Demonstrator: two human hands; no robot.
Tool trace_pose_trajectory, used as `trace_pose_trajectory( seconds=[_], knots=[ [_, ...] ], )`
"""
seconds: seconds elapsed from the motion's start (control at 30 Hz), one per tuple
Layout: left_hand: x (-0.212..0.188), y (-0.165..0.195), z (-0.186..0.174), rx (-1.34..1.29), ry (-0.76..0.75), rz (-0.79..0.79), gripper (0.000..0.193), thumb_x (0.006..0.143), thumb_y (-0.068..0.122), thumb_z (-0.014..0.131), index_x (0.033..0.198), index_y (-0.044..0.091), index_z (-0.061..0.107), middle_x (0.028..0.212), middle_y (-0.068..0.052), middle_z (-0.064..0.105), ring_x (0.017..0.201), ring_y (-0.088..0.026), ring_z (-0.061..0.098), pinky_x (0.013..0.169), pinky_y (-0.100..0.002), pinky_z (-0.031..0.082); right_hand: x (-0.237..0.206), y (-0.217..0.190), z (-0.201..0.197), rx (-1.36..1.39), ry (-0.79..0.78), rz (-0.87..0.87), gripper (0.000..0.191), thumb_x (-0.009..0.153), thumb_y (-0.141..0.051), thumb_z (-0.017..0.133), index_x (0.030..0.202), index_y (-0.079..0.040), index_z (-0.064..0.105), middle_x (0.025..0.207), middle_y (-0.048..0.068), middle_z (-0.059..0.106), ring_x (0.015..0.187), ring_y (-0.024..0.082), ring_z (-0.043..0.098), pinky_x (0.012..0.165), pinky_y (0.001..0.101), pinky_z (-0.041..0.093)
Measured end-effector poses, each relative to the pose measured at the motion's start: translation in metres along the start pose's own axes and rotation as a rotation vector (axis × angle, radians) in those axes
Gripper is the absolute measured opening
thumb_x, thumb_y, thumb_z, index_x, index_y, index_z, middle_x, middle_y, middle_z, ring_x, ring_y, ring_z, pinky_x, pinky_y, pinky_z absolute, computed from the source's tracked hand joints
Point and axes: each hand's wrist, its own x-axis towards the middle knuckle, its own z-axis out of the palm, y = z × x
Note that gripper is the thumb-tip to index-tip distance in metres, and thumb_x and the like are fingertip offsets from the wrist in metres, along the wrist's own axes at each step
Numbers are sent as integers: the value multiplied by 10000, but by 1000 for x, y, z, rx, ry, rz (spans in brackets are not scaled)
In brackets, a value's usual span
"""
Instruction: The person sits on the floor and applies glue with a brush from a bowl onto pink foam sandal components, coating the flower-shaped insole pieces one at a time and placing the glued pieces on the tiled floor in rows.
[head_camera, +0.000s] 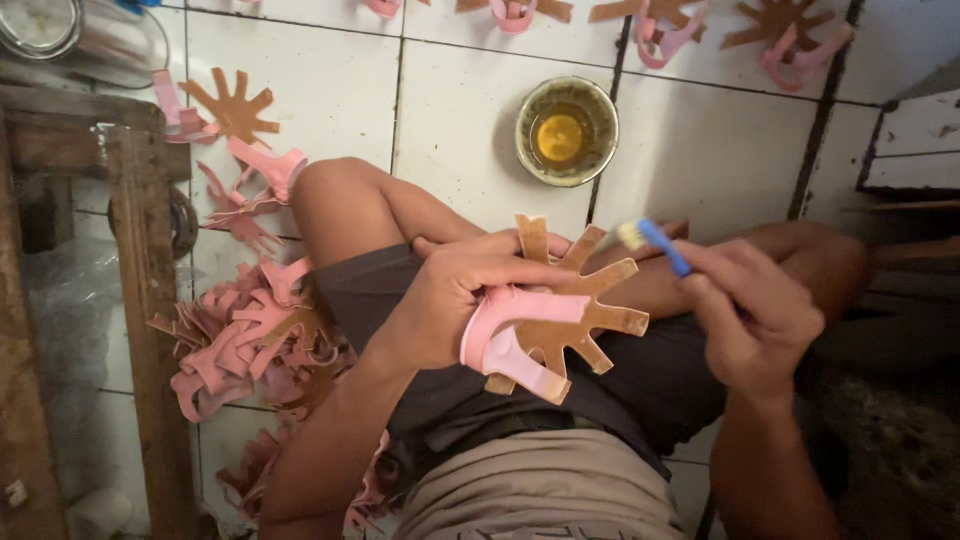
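Over lap: L hand (455, 300) w/ pink-brown cutout (560, 310), R hand (755, 310) w/ toothbrush (655, 243).

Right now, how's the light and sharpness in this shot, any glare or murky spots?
Head view: the left hand holding the pink-and-brown splayed cut-out piece is evenly lit and sharp; the right hand with the blue-handled toothbrush is slightly soft; the round bowl of amber liquid shows a bright reflection; the right edge falls into deep shadow.

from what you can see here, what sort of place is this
Probably a small home workshop for handmade footwear parts, worked on the floor. A heap of pink and brown cut pieces lies on white tiles, a bowl of amber liquid stands near, and the right hand holds a brush.
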Motion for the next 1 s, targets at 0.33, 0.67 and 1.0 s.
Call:
trace_pose_trajectory(
  seconds=[0.33, 0.67, 1.0],
  knots=[
    [-1, 2, 2, 36, 29, 18, 567, 742, 72, 864, 1284, 29, 701, 1366, -139, 688, 1198, -192, 698, 1050, -286, 539, 6, -6, 4, -13, -39, -21, 245, 970, 106, 664, 1206, 55, 709, 955, 124, 694, 799, 144, 663, 685, 216, 498],
    [-6, 0, 0, -55, 103, -25, 358, 881, 32, 798, 1235, 19, 743, 1316, -129, 733, 1107, -142, 730, 987, -271, 585, 6, 10, 6, 92, 180, 284, 244, 987, 80, 619, 1204, 49, 725, 844, 87, 635, 680, 102, 515, 596, 225, 371],
    [0, -1, 9, -85, 38, 95, 493, 829, 66, 882, 1283, -5, 705, 1417, -167, 665, 1215, -194, 673, 1104, -339, 558, 1, -9, 4, -27, -27, 77, 251, 969, 119, 682, 1209, 60, 722, 933, 121, 680, 745, 130, 625, 659, 213, 470]
  ],
)
